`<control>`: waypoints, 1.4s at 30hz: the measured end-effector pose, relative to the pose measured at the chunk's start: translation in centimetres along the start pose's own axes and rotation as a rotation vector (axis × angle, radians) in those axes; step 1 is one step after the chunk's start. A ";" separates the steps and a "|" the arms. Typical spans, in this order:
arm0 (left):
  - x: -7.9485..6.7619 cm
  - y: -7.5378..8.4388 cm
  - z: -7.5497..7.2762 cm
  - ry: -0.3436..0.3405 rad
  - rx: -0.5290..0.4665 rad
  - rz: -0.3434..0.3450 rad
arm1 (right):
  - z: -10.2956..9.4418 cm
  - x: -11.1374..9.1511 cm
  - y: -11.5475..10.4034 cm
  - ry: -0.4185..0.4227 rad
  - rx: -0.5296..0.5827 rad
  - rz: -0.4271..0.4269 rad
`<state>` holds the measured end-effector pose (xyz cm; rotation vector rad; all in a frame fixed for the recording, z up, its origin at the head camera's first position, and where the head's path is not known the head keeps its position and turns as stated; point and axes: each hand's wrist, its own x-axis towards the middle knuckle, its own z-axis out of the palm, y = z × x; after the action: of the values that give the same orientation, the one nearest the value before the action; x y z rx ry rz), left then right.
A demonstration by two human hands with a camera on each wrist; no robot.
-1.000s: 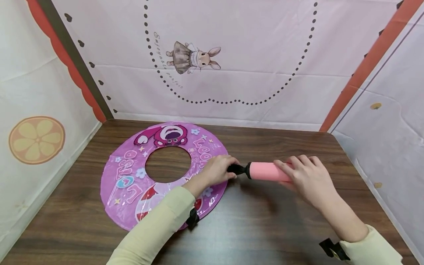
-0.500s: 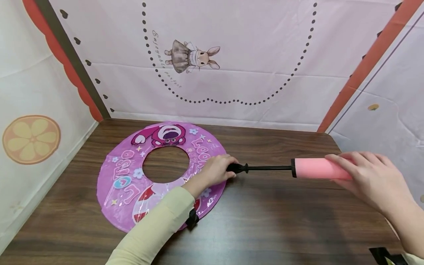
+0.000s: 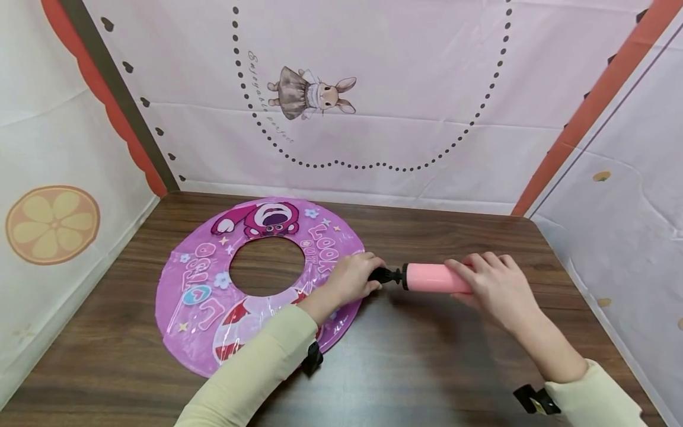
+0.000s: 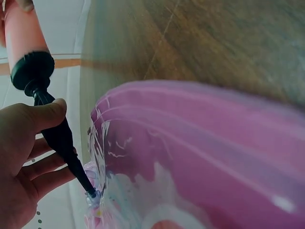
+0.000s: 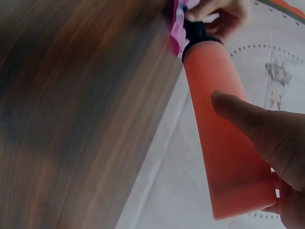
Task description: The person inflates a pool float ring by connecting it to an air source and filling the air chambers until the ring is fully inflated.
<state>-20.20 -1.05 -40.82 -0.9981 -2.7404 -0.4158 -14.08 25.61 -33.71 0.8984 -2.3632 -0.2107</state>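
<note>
Pump [image 3: 434, 278]: smooth pink plastic cylinder with a black cap [image 4: 32, 69], held over the dark wood-grain worktop [image 3: 427, 373], to the right of the ring.
Ring: round purple vinyl swim ring [image 3: 184, 290] printed with letters and flowers, lying on the worktop; its creased edge looks to us only partly filled.
Nozzle: tapered black plastic nozzle [image 4: 59, 136], its tip meeting a clear valve [image 4: 93, 195] on the ring's edge.
Left hand [image 3: 352, 277]: grip clamped on the nozzle, thumb on one side and fingers on the other; we judge this steadies the joint against slipping.
Right hand [image 3: 493, 287]: grip clamped round the cylinder, thumb along its side; we read it as a hold suited to sliding the pump lengthwise.
Hidden: a cream sleeve [image 3: 256, 362] covers part of the ring and its print; the right palm hides the cylinder's far end from the head view, though the right wrist view shows it.
Unclear: blur at the valve leaves us unable to tell how deep the tip sits.
</note>
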 end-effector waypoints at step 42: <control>-0.2 -0.1 0.0 0.010 -0.071 -0.015 | 0.2 0.6 -0.7 -0.010 0.017 0.003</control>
<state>-20.14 -1.21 -40.85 -0.9901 -2.7437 -0.5217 -14.15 24.67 -33.84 0.9041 -2.3788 -0.1949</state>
